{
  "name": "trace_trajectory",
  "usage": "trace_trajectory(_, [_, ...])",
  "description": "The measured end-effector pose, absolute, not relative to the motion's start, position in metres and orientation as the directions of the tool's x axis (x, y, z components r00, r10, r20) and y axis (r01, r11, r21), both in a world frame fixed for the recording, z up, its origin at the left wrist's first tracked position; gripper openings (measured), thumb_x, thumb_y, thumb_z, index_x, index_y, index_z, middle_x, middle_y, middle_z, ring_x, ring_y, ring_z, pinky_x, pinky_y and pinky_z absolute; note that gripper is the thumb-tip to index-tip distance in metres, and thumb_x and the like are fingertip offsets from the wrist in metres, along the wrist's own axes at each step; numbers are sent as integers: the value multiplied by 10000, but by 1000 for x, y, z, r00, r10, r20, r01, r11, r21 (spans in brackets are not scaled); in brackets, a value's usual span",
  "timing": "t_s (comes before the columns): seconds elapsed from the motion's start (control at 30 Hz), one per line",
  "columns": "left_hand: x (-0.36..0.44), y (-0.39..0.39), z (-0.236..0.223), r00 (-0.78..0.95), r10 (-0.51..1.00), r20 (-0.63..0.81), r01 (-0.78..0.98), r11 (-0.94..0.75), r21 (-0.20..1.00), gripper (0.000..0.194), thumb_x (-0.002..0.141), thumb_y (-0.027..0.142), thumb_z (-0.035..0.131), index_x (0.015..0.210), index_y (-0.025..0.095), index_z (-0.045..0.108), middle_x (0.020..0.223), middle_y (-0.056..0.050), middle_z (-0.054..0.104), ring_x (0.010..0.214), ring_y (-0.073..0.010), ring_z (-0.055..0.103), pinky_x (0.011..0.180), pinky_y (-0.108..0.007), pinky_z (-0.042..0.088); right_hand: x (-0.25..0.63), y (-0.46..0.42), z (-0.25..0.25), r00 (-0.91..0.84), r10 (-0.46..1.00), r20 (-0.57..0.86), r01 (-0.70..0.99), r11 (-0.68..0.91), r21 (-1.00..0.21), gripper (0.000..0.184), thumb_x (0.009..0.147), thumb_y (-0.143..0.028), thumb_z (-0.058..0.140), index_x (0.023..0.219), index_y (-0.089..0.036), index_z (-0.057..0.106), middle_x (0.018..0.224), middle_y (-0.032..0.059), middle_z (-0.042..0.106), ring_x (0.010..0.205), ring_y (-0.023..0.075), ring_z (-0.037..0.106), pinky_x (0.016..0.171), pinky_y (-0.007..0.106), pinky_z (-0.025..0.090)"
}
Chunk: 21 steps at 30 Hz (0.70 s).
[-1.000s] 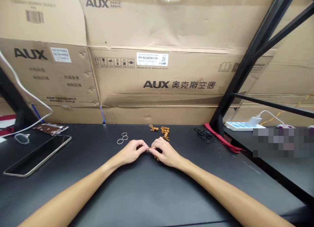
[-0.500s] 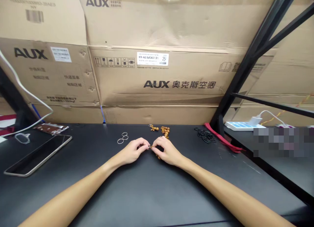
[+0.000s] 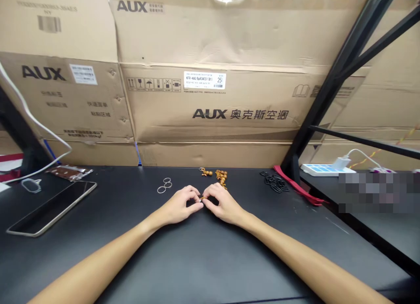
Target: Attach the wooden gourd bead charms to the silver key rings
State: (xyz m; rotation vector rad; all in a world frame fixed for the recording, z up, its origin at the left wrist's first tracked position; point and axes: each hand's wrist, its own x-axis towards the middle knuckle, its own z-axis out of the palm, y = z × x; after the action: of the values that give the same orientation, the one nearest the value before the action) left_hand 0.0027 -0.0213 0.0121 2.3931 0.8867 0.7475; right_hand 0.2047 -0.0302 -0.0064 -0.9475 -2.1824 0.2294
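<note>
My left hand (image 3: 177, 206) and right hand (image 3: 225, 204) pinch a small piece (image 3: 201, 199) in a narrow grip, near wooden beads (image 3: 221, 176).

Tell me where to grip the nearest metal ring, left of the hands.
Pinch the metal ring by its near rim from above: it lies flat on the black table, a thin hoop, and the other rings crowd its far side.
</note>
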Motion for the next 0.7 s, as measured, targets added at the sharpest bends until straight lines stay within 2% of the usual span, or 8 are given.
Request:
trace_trajectory(0.17, [2, -18, 10, 631, 690, 355, 415, -687, 596, 188, 894, 284, 525, 767, 180, 616, 1029, -44, 605, 892, -158, 596, 851, -299, 465, 204, -31, -5, -492, 664, 563, 548, 738, -393, 54, 867, -175, 550, 837, -207, 581, 861, 34, 622, 840, 184, 513, 795, 346, 424])
trace_trajectory(0.3, [1, -17, 9, 623, 696, 358, 416, -682, 602, 153, 876, 266, 556, 776, 184, 638, 1032, -36, 604, 863, -148, 601, 845, -290, 468, 206, -29, -6, -434, 702, 565, 604, 692, -396, 74, 856, -176, 561, 789, -206, 573, 844, 31, 621, 846, 188, 520, 816, 362, 420])
trace_trajectory(0.53, [2, -17, 7, 603, 701, 380, 424, -686, 591, 224, 893, 340, 528, 790, 189, 658, 1038, -44, 607, 829, -147, 599, 809, -288, 486, 205, -32, -5, -481, 665, 571, 563, 734, -380, 56, 871, -186, 552, 829, -213, 578, 877, 37, 623, 864, 190, 520, 815, 357, 427])
trace_trajectory(0.7, [1, -15, 6, 610, 696, 380, 427, -692, 583, 192, 892, 289, 530, 785, 184, 650, 1041, -46, 601, 825, -144, 594, 822, -289, 480, 205, -31, -5, -466, 671, 576, 592, 721, -361, 63, 871, -194, 550, 819, -213, 581, 870, 42, 623, 859, 197, 519, 817, 368, 421])
